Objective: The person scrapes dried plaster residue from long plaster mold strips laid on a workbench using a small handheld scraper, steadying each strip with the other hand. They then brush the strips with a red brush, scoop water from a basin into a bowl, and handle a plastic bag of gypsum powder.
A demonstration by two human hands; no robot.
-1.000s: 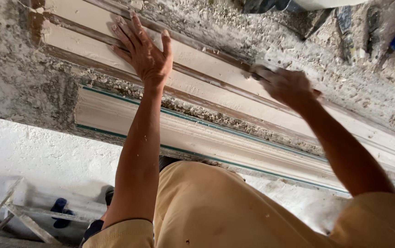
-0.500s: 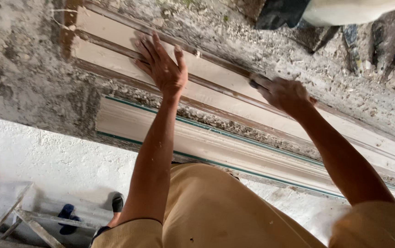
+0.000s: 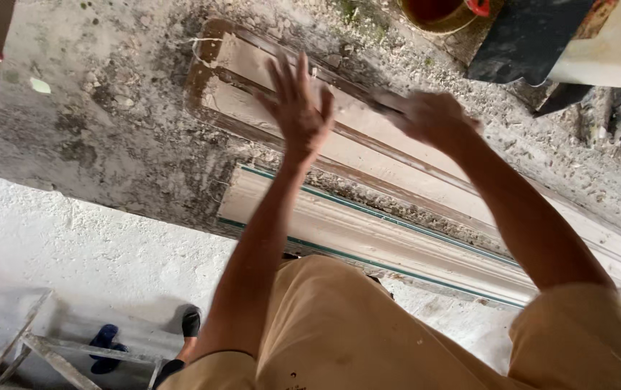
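A long wet plaster strip lies in a brown wooden mould (image 3: 390,155) running diagonally across the rough grey table (image 3: 101,137). My left hand (image 3: 297,108) is open with fingers spread, hovering just over the mould's near-left part; it is motion-blurred. My right hand (image 3: 433,119) is closed around a thin dark tool (image 3: 386,103) whose tip rests on the mould's far rail. A second pale moulding strip (image 3: 368,235) with green edges lies parallel, closer to my body.
A brown bucket (image 3: 440,13) and a dark flat board (image 3: 527,36) sit at the table's far side. A wooden frame (image 3: 43,347) stands on the white floor at bottom left, beside a blue sandal (image 3: 101,338) and my shoe (image 3: 189,321).
My left hand, earlier flat on the plaster strip, has lifted slightly and shifted along it. The right hand stays at the far rail with its tool. The view moved left.
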